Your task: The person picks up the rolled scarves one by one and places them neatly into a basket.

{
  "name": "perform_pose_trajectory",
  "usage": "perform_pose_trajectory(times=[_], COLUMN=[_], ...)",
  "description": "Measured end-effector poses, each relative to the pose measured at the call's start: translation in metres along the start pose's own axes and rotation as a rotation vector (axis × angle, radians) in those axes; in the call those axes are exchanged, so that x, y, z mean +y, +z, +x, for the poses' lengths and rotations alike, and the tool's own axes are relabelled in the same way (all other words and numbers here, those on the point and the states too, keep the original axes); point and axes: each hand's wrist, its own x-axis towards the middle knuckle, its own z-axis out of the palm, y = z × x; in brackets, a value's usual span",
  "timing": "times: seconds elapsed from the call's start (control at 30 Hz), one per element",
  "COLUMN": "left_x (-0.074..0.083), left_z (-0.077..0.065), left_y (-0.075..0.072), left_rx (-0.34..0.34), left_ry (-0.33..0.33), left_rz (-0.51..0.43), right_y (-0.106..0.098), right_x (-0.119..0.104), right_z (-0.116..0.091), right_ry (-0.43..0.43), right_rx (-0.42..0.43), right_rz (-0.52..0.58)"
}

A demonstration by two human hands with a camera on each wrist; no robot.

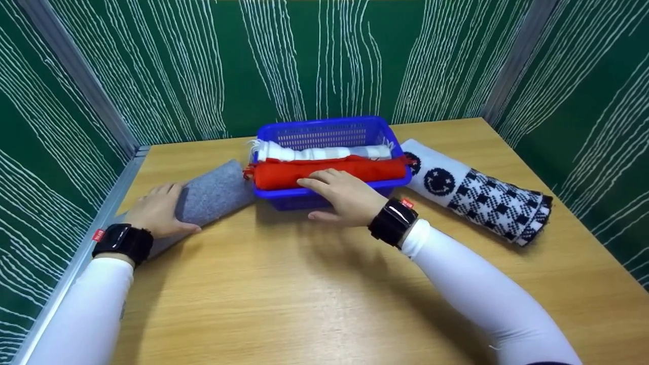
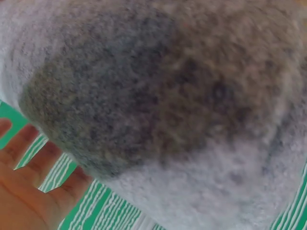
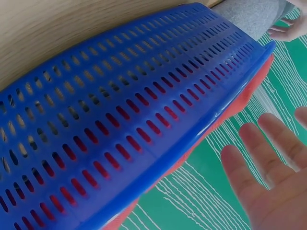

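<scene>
A rolled grey scarf (image 1: 215, 195) lies slantwise on the left of the table. My left hand (image 1: 158, 208) is over its near part, thumb toward the front; the left wrist view shows the fingers (image 2: 33, 177) fairly straight along the roll's edge. At the back middle stands a blue plastic basket (image 1: 324, 121). Inside it, a rolled red scarf (image 1: 281, 174) lies in front of a rolled white-and-grey fringed scarf (image 1: 324, 153). My right hand (image 1: 350, 197) hovers at the basket's front rim by the red roll, fingers (image 3: 261, 153) extended and holding nothing.
To the basket's right lies a rolled black-and-white scarf (image 1: 471, 195) with smiling faces and a checked pattern. Green walls with white wavy lines (image 1: 324, 61) and metal posts (image 1: 512, 61) enclose the wooden table (image 1: 304, 304) at the back and sides.
</scene>
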Motion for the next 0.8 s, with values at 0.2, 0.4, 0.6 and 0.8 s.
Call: perform_pose_trajectory(times=[0.2,0.4,0.6,0.8], left_x=[-0.007,-0.019,-0.029,-0.034], left_z=[-0.004,-0.009,-0.014,-0.018], left_y=[-0.001,-0.001,-0.001,-0.002], left_rx=[-0.024,-0.028,-0.025,-0.048], left_ry=[-0.035,-0.055,-0.067,-0.102], left_rz=[-0.010,-0.004,-0.003,-0.010], right_y=[0.003,0.006,0.006,0.007], right_x=[-0.002,-0.005,-0.007,-0.008], right_z=[0.001,0.002,0.002,0.003], right_ry=[-0.023,-0.022,-0.025,-0.021], right_rx=[0.017,-0.004,-0.005,-0.017], right_rz=[0.014,0.012,-0.003,-0.004])
